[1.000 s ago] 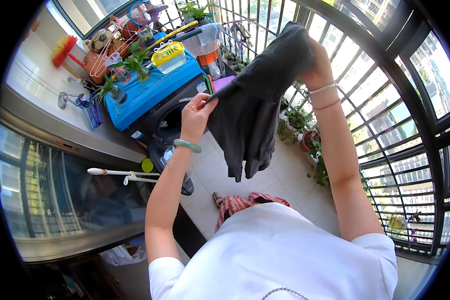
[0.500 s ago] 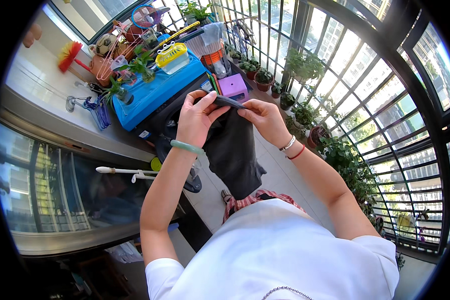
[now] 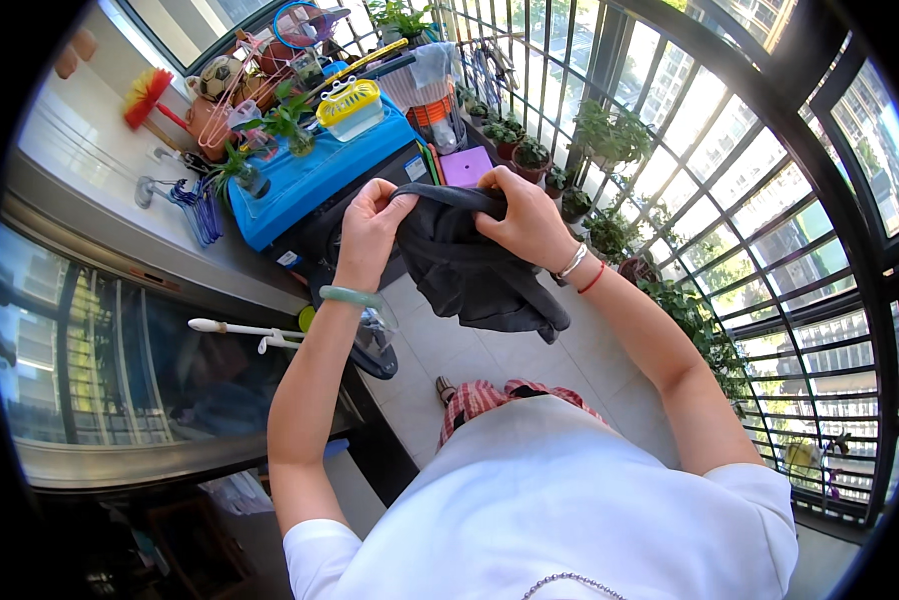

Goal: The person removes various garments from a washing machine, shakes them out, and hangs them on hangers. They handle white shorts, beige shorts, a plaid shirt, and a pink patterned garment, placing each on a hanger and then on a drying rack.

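Note:
A dark grey garment [image 3: 475,270] with a band along its top edge hangs in front of me, raised off the floor. My left hand [image 3: 369,228] pinches one end of the band between thumb and fingers. At the other end my right hand [image 3: 526,222] grips the band, with some fingers tucked behind the cloth. Between the hands the band is spread out, and the lower cloth is bunched and swings toward the right. Whether it is trousers or another piece of clothing I cannot tell.
Beyond my hands stands a blue-topped cabinet [image 3: 270,215] with a yellow basket [image 3: 351,104] on it. A purple box [image 3: 467,167] is beside it. Blue hangers [image 3: 199,211] hang at the left wall, near a white pole [image 3: 240,328]. Potted plants [image 3: 610,232] line the barred window.
My hands have moved farther apart, stretching the band between them. The cloth's lower part has swung up and away from my body, to the right.

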### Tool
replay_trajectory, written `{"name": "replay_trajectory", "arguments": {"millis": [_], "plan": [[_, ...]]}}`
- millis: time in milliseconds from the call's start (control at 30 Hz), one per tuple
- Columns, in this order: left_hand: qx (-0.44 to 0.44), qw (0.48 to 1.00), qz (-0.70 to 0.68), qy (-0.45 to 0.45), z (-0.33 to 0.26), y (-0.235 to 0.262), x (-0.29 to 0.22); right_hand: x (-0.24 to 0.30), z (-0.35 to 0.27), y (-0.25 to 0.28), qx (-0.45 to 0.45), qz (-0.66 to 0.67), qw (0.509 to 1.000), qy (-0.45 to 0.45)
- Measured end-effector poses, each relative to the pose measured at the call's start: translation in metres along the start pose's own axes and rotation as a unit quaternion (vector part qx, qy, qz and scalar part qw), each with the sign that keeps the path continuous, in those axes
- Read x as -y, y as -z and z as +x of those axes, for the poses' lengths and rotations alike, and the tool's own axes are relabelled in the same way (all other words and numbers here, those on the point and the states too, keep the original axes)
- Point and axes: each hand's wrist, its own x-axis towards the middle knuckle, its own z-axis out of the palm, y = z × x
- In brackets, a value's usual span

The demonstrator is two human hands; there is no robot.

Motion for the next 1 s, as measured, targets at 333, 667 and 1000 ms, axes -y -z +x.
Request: {"name": "replay_trajectory", "arguments": {"millis": [333,667,1000], "plan": [[-0.020,0.882,0.329,-0.338,0.017,-0.022,-0.009,-0.107,-0.025,0.007,0.013,0.135,0.955,-0.264],[-0.082,0.853,0.466,-0.221,0.037,0.004,0.014,-0.092,0.015,0.037,-0.036,0.365,0.909,-0.197],[-0.011,0.836,0.540,-0.100,0.112,0.037,0.050,-0.133,0.086,0.024,-0.222,0.311,0.909,-0.168]]}}
